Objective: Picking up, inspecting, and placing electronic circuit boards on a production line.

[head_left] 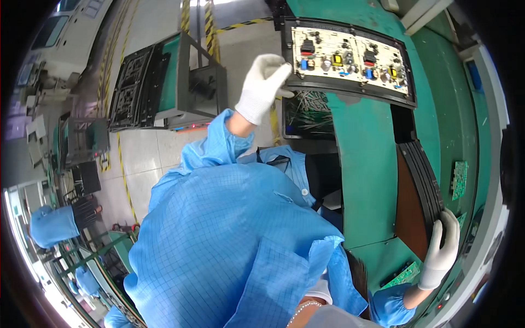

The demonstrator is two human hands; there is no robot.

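Observation:
My left hand point(265, 85), in a white glove, is raised at the left end of a black frame tray point(350, 93). Its thumb and forefinger come together by the tray's edge; whatever they pinch, if anything, is too small to make out. Within the tray lie two pale circuit boards point(353, 54) bearing black, yellow, blue and red components. Low on the right, my gloved right hand point(442, 249) grips the near end of a stack of black frames point(424, 175), whose brown flat side point(407, 202) faces left.
Under the tray's left part sits a black bin point(309, 117) of thin metal pieces. Green circuit boards point(459, 179) lie along the right of the green bench point(366, 180). A rack with black trays point(136, 87) stands on the left floor. Another person point(54, 227) is far left.

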